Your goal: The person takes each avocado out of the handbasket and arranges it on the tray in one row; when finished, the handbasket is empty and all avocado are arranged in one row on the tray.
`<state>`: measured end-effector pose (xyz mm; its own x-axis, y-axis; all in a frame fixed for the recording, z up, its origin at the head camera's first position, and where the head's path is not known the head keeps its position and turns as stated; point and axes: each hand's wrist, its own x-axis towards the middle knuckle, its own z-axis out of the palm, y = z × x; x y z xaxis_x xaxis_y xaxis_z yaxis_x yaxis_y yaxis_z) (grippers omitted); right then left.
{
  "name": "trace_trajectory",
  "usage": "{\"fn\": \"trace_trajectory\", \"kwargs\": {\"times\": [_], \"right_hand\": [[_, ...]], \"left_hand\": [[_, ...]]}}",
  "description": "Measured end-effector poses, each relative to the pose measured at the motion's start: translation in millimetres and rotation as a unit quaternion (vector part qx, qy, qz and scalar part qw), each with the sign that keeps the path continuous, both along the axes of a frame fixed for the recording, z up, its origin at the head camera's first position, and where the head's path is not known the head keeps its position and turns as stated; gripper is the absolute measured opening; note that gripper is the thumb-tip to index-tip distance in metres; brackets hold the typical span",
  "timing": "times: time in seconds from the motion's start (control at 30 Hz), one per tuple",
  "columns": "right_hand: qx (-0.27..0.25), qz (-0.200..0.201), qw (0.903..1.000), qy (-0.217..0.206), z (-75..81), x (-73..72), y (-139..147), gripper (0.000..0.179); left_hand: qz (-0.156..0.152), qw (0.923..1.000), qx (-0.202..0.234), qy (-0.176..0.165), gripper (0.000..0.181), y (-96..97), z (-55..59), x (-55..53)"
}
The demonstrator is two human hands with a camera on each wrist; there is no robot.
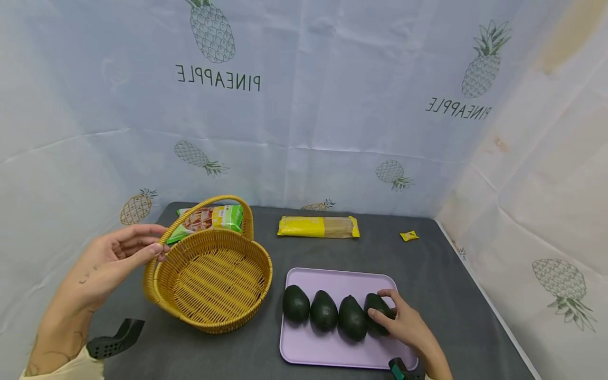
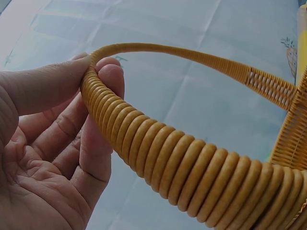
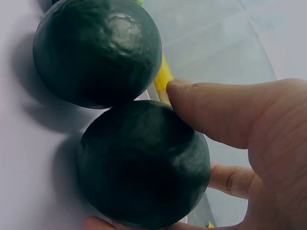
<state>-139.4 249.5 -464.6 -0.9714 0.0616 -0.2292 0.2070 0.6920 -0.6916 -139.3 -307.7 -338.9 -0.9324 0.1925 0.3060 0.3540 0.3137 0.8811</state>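
Note:
My left hand (image 1: 119,250) pinches the handle of a yellow wicker basket (image 1: 214,322) between thumb and fingers. In the left wrist view the coiled handle (image 2: 158,155) passes between thumb and fingertips. Bare woven slats show inside the basket. To its right, several dark green avocados (image 1: 324,311) lie in a row on a lilac tray (image 1: 342,279). My right hand (image 1: 406,322) grips the rightmost avocado (image 1: 376,305), thumb on one side and fingers on the other. The right wrist view shows this avocado (image 3: 144,165) touching its neighbour (image 3: 98,50).
Behind the basket lies a green and red food packet (image 1: 214,219). A yellow pack of what looks like noodles (image 1: 318,227) rests at the back of the grey table (image 1: 456,295). Farther right is a small yellow wrapped piece (image 1: 409,236). Pineapple-print cloth (image 1: 332,121) hangs behind.

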Motion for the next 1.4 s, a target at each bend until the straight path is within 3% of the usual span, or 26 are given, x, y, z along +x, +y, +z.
{"fn": "trace_trajectory", "kwargs": {"times": [0.9,1.1,1.4], "right_hand": [[0.0,-0.001,1.0,-0.001,-0.4,3.4,4.4,0.063],[0.012,0.002,0.9999,-0.005,-0.7,3.0,8.3,0.066],[-0.019,-0.007,0.9998,-0.009,-0.3,5.8,10.1,0.067]], "left_hand": [[-0.011,0.9996,0.026,-0.006,0.031,0.0,1.5,1.1],[-0.011,0.9996,0.025,-0.006,0.031,0.0,1.7,0.8],[-0.002,1.0,0.002,-0.006,0.03,0.3,1.9,0.2]]}}
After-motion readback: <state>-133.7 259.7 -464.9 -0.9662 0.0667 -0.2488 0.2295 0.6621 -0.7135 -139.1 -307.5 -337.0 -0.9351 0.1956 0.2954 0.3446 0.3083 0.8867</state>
